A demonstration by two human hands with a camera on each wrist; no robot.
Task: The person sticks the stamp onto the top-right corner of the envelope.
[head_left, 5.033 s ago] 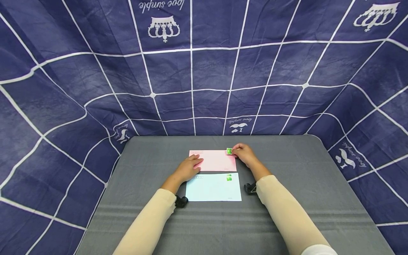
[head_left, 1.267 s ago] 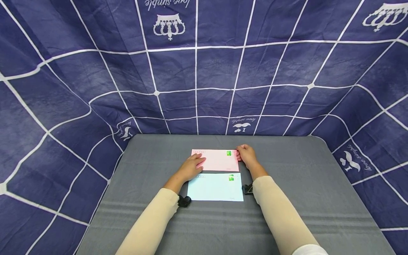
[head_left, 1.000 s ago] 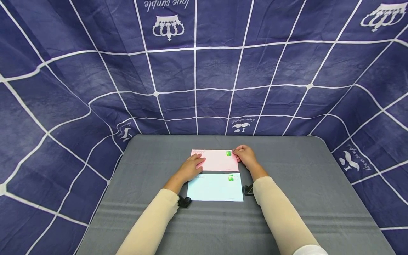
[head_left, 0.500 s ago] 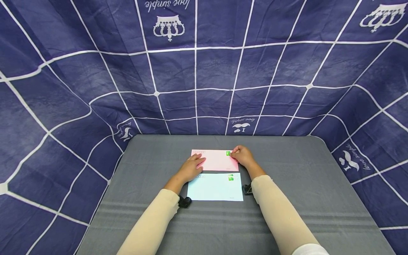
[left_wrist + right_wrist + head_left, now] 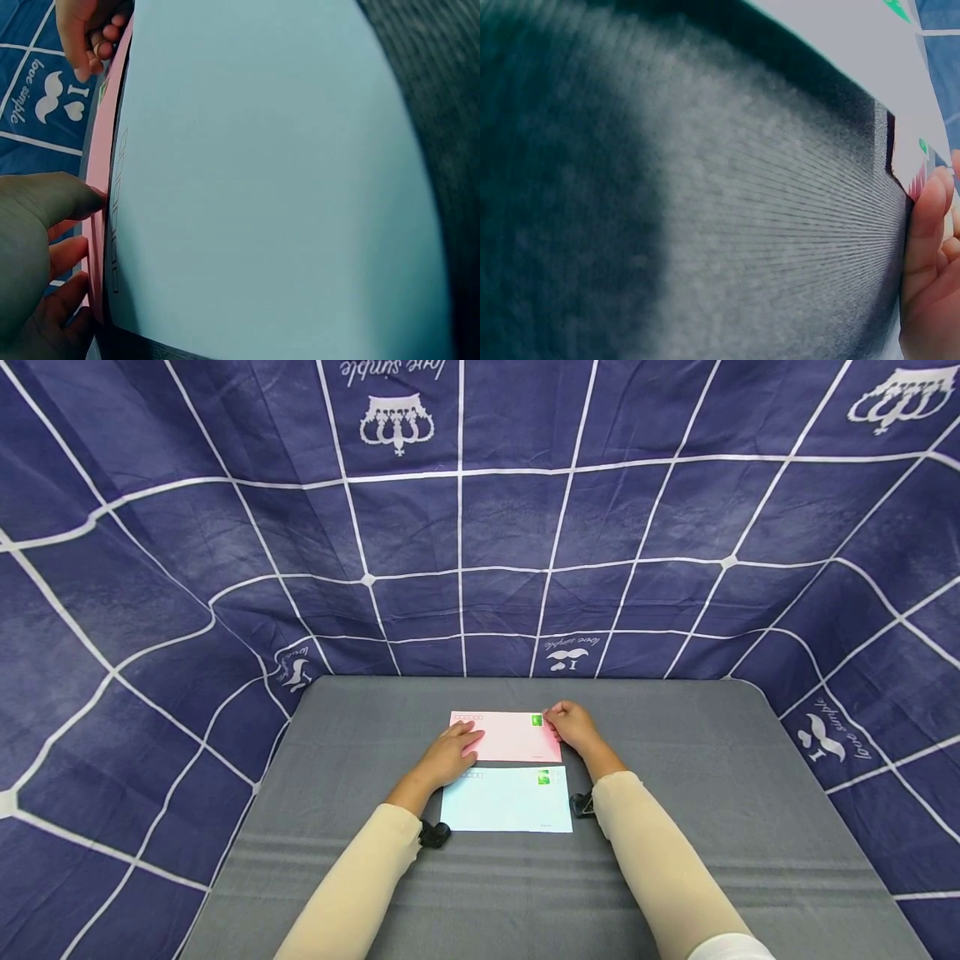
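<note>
A pink envelope [image 5: 510, 740] lies flat, with a small green postage stamp [image 5: 536, 720] at its upper right corner. Straight, spread fingers of my left hand [image 5: 448, 755] rest on its left part. At the stamp's right edge are the fingertips of my right hand [image 5: 573, 727], thumb and forefinger close together over the envelope's corner; I cannot tell whether they pinch the stamp. In the left wrist view, the right hand [image 5: 86, 34] has its other fingers curled. Nearer me lies a light blue envelope [image 5: 502, 806] bearing a similar green stamp [image 5: 543, 777].
Both envelopes lie on a table with a grey cloth [image 5: 360, 877]. A dark blue curtain [image 5: 405, 527] with white lines hangs behind and at both sides. Black wrist cameras [image 5: 434, 835] sit beside the light blue envelope's two ends.
Five seconds ago the right hand held the stamp at the pink envelope's corner. It then drew right, off the stamp, and has come back left to its edge. The left hand stays put.
</note>
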